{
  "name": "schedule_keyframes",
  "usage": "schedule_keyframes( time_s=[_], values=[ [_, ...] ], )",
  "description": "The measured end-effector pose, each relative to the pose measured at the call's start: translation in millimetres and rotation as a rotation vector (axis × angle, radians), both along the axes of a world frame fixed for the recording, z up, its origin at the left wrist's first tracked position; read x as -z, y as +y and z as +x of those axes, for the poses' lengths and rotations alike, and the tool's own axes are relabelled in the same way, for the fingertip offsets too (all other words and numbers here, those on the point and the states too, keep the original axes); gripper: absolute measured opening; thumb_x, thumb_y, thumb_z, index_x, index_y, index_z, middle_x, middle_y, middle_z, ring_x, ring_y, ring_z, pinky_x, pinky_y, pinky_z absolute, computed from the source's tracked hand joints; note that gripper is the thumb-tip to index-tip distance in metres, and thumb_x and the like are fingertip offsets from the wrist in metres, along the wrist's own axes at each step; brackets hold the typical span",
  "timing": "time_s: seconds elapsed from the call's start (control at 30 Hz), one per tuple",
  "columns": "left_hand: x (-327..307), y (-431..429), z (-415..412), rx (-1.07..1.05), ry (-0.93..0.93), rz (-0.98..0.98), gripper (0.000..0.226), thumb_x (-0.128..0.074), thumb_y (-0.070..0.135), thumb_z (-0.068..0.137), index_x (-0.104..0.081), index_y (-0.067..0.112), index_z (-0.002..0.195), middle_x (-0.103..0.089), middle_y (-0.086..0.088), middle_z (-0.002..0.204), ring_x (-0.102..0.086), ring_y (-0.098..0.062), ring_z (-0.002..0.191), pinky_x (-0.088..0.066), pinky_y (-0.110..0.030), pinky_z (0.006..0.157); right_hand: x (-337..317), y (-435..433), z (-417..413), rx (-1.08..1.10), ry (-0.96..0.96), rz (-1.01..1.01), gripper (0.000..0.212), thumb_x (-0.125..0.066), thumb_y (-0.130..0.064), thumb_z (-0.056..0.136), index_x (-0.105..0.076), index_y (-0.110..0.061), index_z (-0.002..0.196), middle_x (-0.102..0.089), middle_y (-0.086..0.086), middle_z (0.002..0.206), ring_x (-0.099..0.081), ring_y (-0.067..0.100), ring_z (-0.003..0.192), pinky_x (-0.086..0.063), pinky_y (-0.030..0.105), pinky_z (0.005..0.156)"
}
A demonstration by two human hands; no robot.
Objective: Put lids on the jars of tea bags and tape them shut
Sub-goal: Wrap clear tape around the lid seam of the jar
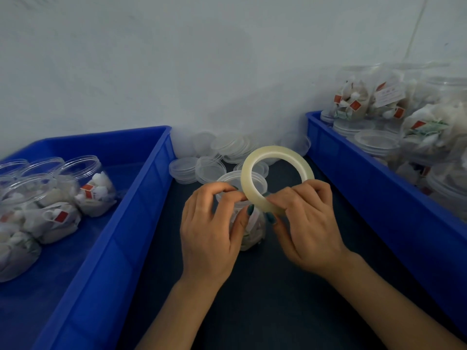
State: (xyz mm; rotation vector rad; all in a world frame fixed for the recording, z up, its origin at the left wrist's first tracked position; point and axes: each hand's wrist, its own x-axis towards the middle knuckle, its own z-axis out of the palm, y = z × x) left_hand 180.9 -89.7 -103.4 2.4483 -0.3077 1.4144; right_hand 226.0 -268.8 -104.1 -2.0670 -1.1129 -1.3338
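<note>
Jar (252, 232) of tea bags, its lid (228, 178) already on, stands upright on the dark table (252, 304) between the two hands, as I see it from the head camera at my remote station. Just in front of the jar and partly covering it, the tape roll (275, 152) is held on edge. The right hand (308, 223) grips the roll's lower rim, thumb beneath and fingers curled over the top. The left hand (209, 231) has its fingers curled, fingertips pinching at the roll's near-left edge, thumb lying against the jar's front; whether it holds a loose end of tape I cannot tell. Loose lids (222, 147) lie heaped at the far edge of the table by the wall. A blue bin (151, 178) on the left holds open jars (83, 188) of tea bags lying on their sides. A second blue bin (353, 178) on the right holds lidded jars (366, 97), stacked.
</note>
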Motion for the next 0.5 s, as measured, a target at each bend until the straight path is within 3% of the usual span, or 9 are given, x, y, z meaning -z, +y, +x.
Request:
schedule_keyframes(
  time_s=[0.3, 0.5],
  values=[
    [0.5, 3.6, 2.1, -0.019, -0.122, 0.069, 0.025, -0.045, 0.039, 0.106, -0.059, 0.018, 0.109, -0.060, -0.009, 0.111, -0.052, -0.019, 0.103, -0.037, -0.028, 0.089, -1.1, 2.6, -0.8, 0.036, -0.077, -0.021, 0.013, -0.042, -0.019, 0.104, -0.053, -0.014, 0.108, -0.071, 0.005, 0.098, -0.053, 0.018, 0.095, -0.033, 0.037, 0.092],
    [-2.9, 3.4, 0.5, 0.022, -0.137, 0.082, 0.014, -0.050, 0.032, 0.103, -0.055, 0.021, 0.109, -0.048, -0.002, 0.115, -0.050, -0.018, 0.102, -0.032, -0.022, 0.090, -3.6, 2.1, -0.9, 0.047, -0.109, -0.040, 0.011, -0.045, -0.018, 0.104, -0.054, -0.013, 0.108, -0.072, 0.004, 0.097, -0.054, 0.017, 0.094, -0.034, 0.036, 0.090]
  ],
)
